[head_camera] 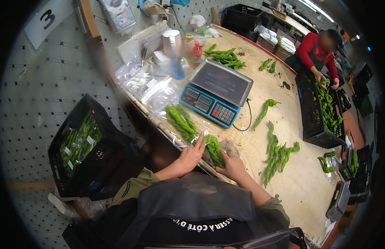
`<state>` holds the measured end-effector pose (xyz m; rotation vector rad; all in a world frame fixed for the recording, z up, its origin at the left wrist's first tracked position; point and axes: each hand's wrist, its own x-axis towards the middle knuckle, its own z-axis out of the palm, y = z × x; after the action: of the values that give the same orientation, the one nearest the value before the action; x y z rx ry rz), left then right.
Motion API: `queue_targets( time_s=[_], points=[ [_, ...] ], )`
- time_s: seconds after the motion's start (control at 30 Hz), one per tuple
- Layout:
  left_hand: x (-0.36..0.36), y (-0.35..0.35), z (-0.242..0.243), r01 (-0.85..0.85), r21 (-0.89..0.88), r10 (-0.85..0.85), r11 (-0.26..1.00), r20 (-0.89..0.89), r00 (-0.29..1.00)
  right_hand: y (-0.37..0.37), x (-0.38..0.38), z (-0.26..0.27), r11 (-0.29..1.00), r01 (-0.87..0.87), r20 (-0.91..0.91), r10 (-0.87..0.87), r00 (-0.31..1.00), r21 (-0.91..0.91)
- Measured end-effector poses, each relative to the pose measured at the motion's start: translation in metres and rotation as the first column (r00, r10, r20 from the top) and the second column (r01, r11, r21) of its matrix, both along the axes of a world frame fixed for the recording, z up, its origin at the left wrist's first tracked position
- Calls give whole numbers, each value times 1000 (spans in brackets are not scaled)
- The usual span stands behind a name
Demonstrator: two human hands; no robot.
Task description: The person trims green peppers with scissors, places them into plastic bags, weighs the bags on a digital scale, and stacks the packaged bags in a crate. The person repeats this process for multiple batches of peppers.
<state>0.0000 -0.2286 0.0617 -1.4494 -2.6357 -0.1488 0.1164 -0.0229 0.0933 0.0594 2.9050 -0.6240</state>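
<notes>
Long wrinkled green peppers (181,123) lie in a clear plastic bag near the table's edge. My left hand (192,154) rests at the bag, index finger extended over the film. With my right hand (231,165) I grip a bunch of green peppers (214,151) at the bag's other end; the fingers are partly hidden. Just beyond the bag stands a blue digital scale (215,93) with a bare metal pan. More loose peppers (274,152) lie on the table to the right, and a pile of peppers (226,57) sits behind the scale.
Flat clear bags (155,87), a white kettle (172,43) and bottles (196,51) stand left of the scale. A black crate (96,149) with bagged peppers is at the left. At right, a co-worker (320,53) reaches into a black crate of peppers (316,133). A second scale (338,200) stands far right.
</notes>
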Motion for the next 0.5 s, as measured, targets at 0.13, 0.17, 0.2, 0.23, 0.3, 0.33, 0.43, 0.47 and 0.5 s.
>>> queue_targets(
  time_s=[0.13, 0.17, 0.2, 0.23, 0.3, 0.33, 0.43, 0.47, 0.5],
  points=[
    [5, 8, 1, -60, -75, 53, 995, -87, 995, -13, -17, -12, 999, -9, -15, 9, 1000, -52],
    [6, 10, 3, -50, -83, 44, 995, -81, 996, -17, -21, -17, 997, -11, -54, 7, 999, -80],
    [7, 11, 6, -1, -50, -1, 999, -31, 1000, -21, -26, -23, 994, -15, -91, 5, 996, -107],
    [8, 13, 9, 60, 63, -66, 996, 103, 993, -24, -34, -29, 991, -40, -120, 24, 993, -131],
    [9, 14, 14, 99, 102, -116, 990, 168, 979, -30, -53, -42, 985, -81, -147, 59, 987, -153],
    [7, 13, 16, 96, 111, -116, 989, 187, 975, -32, -62, -48, 989, -81, -120, 66, 991, -127],
    [5, 10, 19, 121, 155, -154, 980, 227, 962, -40, -95, -60, 991, -8, -64, -1, 998, -136],
    [6, 9, 19, 122, 101, -145, 987, 257, 956, -46, -103, -61, 998, -55, -243, 57, 968, 15],
    [7, 9, 18, 132, 81, -149, 988, 262, 954, -49, -111, -60, 996, -78, -239, 68, 969, -31]
  ],
)
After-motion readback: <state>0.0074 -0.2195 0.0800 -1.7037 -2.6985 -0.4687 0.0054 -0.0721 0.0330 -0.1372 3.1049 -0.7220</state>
